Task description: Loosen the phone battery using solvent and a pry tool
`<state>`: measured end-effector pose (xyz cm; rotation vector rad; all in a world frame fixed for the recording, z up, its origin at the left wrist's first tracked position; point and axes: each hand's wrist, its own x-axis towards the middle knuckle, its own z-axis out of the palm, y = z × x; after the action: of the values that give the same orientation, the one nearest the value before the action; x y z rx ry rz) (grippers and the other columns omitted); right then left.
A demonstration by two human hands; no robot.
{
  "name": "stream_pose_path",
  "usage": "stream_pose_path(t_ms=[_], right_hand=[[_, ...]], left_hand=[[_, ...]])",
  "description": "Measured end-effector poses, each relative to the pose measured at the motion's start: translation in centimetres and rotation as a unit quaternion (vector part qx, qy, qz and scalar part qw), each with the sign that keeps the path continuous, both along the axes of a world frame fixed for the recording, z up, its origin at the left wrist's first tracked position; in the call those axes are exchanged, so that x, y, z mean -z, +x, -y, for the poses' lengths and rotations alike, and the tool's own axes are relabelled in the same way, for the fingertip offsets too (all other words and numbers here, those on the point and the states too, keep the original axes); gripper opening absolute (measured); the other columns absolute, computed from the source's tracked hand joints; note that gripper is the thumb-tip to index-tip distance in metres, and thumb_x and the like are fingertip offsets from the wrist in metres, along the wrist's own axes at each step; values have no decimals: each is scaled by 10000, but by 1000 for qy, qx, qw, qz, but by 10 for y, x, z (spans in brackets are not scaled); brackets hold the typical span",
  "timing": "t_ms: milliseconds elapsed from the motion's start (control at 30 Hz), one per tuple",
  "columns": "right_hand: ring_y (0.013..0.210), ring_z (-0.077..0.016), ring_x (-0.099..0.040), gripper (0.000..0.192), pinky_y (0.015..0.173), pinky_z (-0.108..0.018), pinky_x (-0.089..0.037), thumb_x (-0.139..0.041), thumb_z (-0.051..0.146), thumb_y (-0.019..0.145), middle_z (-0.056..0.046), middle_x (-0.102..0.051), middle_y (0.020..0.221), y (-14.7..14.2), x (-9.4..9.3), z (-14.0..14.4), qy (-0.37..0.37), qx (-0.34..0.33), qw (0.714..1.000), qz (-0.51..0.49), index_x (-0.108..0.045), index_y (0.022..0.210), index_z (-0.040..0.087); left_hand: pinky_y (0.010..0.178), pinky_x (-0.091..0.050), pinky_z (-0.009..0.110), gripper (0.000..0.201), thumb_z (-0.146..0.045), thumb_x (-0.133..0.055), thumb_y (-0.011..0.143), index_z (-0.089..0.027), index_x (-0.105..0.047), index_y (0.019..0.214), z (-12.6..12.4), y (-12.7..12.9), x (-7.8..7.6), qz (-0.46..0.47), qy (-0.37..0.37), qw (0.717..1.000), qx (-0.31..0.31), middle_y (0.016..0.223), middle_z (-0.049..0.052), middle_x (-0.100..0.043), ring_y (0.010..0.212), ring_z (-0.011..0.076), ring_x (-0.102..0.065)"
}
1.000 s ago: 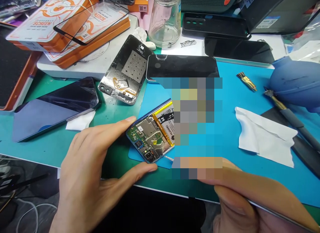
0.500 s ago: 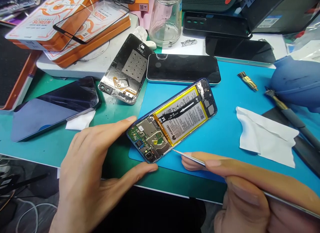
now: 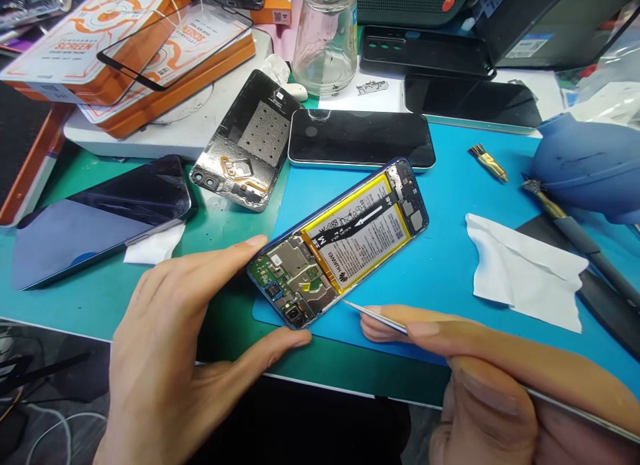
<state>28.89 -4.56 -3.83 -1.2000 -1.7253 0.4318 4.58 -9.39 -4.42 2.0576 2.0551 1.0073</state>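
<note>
Blue matting (image 3: pixel 450 265) covers the worktop under an opened phone (image 3: pixel 340 242), which lies slanted with its yellow-edged battery and circuit board facing up. The left hand (image 3: pixel 185 345) comes in from below, forefinger stretched along the phone's near-left edge and thumb pressed at its bottom corner, pinching that end. The right hand (image 3: pixel 480 378) reaches in from the right, fingers closed around thin metal tweezers (image 3: pixel 375 315), whose tip sits just beside the phone's lower long edge. A white wipe (image 3: pixel 525 272) lies to the right, well apart. Compared with half a second ago, hands, phone and tweezers keep almost the same places; only the view has shifted slightly.
</note>
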Motion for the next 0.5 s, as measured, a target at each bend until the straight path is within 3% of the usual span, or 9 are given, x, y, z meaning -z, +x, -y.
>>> stream_pose_path(t_ms=[133,300,500], right_hand=[[886,-181,-932,132,795,-160,-764,-749,326,1138,95,-937,1076,2,2,-1,-16,-38,998,43,-876,1139,360],[788,-189,-915,146,675,-164,-748,-784,318,1111,111,-924,981,-1,3,4,-9,16,1000,13,-895,1052,393],[863,-228,-926,219,605,-224,-738,-744,275,1102,83,-930,1036,2,-2,10,-30,-11,999,34,-893,1097,436]], left_hand=[[1267,-510,447,726,-530,-771,1130,-569,-466,1787,3,1,-1,14,-10,1000,-15,1526,-71,-768,1419,297,-723],[1277,-502,455,705,-545,-807,1105,-569,-523,1750,3,2,0,24,-12,999,-18,1534,-81,-761,1421,303,-719],[1268,-493,480,737,-564,-824,1085,-589,-511,1751,4,-2,0,27,-12,999,-22,1540,-93,-763,1421,323,-712]])
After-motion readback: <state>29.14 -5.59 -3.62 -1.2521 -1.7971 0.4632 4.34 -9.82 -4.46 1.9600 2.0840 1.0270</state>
